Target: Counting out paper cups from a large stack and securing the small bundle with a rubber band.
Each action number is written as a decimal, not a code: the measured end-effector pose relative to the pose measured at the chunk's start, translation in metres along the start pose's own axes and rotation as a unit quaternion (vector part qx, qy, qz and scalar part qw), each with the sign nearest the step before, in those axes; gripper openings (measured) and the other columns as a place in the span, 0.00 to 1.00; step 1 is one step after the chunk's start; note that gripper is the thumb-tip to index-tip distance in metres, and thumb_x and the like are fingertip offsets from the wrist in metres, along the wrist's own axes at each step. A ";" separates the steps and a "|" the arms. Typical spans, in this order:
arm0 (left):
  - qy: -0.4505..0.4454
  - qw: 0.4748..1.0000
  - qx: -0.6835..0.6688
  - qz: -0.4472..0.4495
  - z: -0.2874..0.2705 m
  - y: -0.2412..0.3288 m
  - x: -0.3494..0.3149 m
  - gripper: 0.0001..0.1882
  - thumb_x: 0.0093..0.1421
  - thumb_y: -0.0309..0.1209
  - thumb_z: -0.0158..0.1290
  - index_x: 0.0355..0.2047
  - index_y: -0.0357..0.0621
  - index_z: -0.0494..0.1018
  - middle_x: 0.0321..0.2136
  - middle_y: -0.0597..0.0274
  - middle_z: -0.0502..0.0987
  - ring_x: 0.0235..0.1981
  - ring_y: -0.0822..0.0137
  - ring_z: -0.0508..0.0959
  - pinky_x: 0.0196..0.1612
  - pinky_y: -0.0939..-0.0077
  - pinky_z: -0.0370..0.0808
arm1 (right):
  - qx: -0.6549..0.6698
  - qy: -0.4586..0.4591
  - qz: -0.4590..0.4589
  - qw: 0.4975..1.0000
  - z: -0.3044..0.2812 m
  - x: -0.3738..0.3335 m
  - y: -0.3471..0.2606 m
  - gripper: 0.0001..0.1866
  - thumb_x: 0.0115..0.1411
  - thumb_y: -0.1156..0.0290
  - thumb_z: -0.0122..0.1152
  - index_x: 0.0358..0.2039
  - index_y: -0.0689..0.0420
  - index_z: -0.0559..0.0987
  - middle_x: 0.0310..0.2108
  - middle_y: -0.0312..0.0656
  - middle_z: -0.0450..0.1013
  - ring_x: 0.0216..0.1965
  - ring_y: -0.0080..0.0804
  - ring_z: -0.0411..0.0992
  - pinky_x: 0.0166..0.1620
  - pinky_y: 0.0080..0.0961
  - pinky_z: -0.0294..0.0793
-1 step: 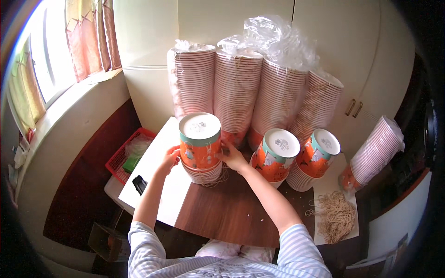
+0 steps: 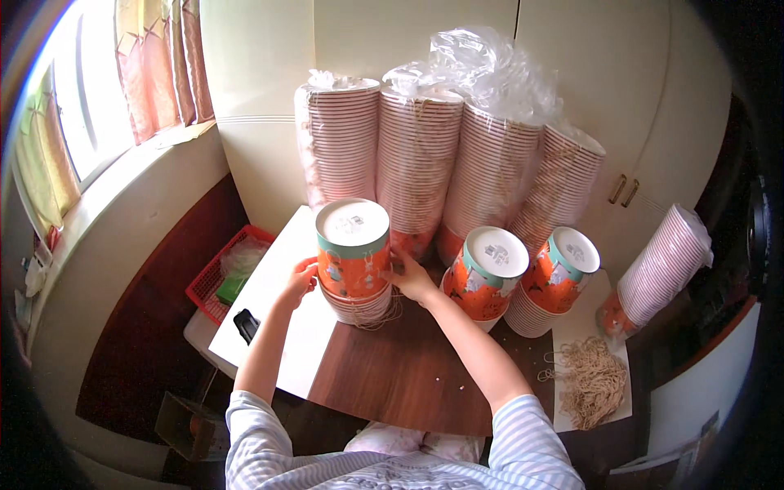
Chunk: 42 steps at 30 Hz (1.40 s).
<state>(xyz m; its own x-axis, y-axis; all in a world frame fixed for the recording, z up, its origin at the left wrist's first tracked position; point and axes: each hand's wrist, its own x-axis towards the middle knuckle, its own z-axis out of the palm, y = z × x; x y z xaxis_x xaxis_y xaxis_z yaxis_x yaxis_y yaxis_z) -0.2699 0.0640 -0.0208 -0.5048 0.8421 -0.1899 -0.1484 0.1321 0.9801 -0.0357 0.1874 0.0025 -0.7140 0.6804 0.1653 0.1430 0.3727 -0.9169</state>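
Observation:
An upside-down stack of paper buckets (image 2: pixel 353 273) stands on the near left of the table, its top one orange with a teal band and a white base. My left hand (image 2: pixel 302 278) grips it from the left, fingers curved against the side. From the right, my right hand (image 2: pixel 410 278) holds the same stack, its fingertips partly hidden behind it. Thin tan string loops (image 2: pixel 380 317) hang by the stack's lower right rims. To the right, two similar upturned stacks, a nearer one (image 2: pixel 485 282) and a farther one (image 2: pixel 560 273), stand side by side.
Tall plastic-wrapped bucket stacks (image 2: pixel 418 163) line the back of the table (image 2: pixel 392 376). Another wrapped stack (image 2: pixel 663 265) leans at the far right. A heap of tan string loops (image 2: pixel 592 380) lies at the right edge. A red basket (image 2: pixel 211 278) sits left of the table.

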 end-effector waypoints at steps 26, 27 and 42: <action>0.053 0.997 0.021 0.057 -0.004 -0.028 -0.034 0.16 0.58 0.34 0.45 0.45 0.44 0.64 0.21 0.71 0.64 0.17 0.81 0.63 0.17 0.89 0.60 | -0.284 0.089 -0.176 0.938 -0.024 -0.067 -0.036 0.22 0.48 0.63 0.60 0.43 0.58 0.71 0.46 0.47 0.66 0.49 0.45 0.63 0.51 0.35 0.62; 0.041 0.996 0.025 0.069 -0.006 -0.030 -0.048 0.15 0.58 0.33 0.45 0.45 0.43 0.64 0.21 0.71 0.64 0.16 0.81 0.63 0.17 0.89 0.59 | -0.378 0.125 -0.240 0.885 -0.039 -0.080 -0.053 0.22 0.46 0.62 0.62 0.41 0.56 0.72 0.44 0.42 0.67 0.47 0.41 0.63 0.49 0.35 0.63; -0.185 0.922 0.253 0.229 0.133 -0.076 -0.145 0.13 0.49 0.22 0.49 0.38 0.38 0.70 0.29 0.55 0.73 0.30 0.63 0.75 0.34 0.74 0.72 | -0.474 0.265 -0.160 0.824 -0.132 -0.122 -0.053 0.08 0.43 0.68 0.62 0.21 0.55 0.71 0.23 0.35 0.70 0.32 0.34 0.68 0.39 0.33 0.60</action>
<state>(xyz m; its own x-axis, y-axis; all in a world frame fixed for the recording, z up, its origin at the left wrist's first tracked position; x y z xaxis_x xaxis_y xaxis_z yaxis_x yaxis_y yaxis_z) -0.0727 0.0014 -0.0603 -0.0774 0.9786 0.1909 0.4712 -0.1328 0.8719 0.1340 0.1680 0.0784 -0.4545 0.5378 0.7101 0.6562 0.7412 -0.1413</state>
